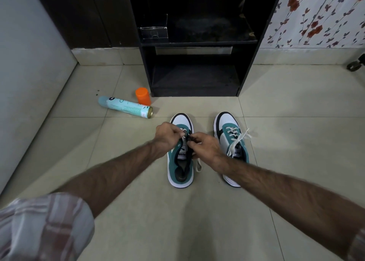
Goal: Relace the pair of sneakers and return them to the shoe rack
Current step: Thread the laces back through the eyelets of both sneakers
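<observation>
While the laced sneaker [231, 142] stands beside — both hands' fingers [182, 132] curled, pinching lace [198, 167] over the unlaced sneaker [180, 168].

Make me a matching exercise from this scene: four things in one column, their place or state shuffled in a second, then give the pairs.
Things:
1. left sneaker
2. right sneaker
3. spray can
4. orange cap

States:
A. lying on its side on the floor tiles
B. laced, with white lace ends loose
C. standing upright beside the black shoe rack
D. being worked on by the left hand and the right hand at its eyelets

Pairs: 1-D, 2-B, 3-A, 4-C
</observation>
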